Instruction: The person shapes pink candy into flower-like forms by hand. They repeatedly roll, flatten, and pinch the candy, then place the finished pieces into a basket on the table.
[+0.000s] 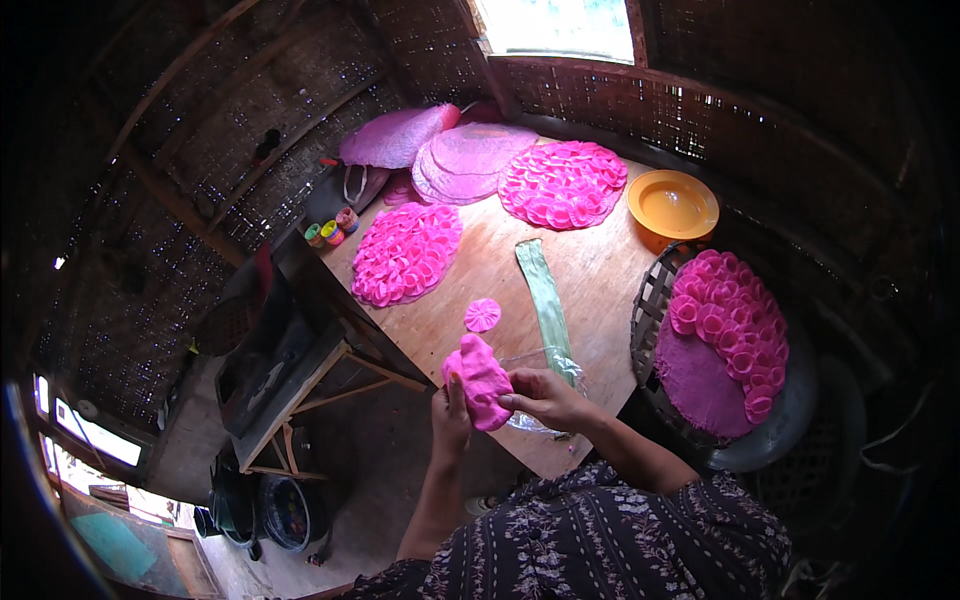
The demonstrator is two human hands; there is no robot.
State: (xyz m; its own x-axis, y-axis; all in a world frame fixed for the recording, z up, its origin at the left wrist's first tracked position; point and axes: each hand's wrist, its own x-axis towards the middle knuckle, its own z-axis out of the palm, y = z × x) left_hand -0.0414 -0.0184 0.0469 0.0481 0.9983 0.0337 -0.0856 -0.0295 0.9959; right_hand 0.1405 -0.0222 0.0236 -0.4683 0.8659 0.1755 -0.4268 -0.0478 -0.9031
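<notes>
Both hands are closed on a soft, crumpled pink piece (478,383) that looks like cloth, above the table's near edge. My left hand (452,420) grips its left side, one finger lying up along the front. At the right edge, my right hand (548,398) pinches it between thumb and fingers. Just beyond it lies a small round pink rosette (482,315) with pleats running out from its centre. To the right, a long light-green strip (543,295) stretches over the wooden table (485,262). Clear plastic (535,424) lies partly under my right wrist.
Two pink ruffled rounds (408,255) (563,185) and flat pink discs (470,160) occupy the table's far part. An orange basin (672,205) stands at the far right corner. A woven basket (648,325) holds a half-covered petalled round (725,340). Small coloured containers (330,230) stand left.
</notes>
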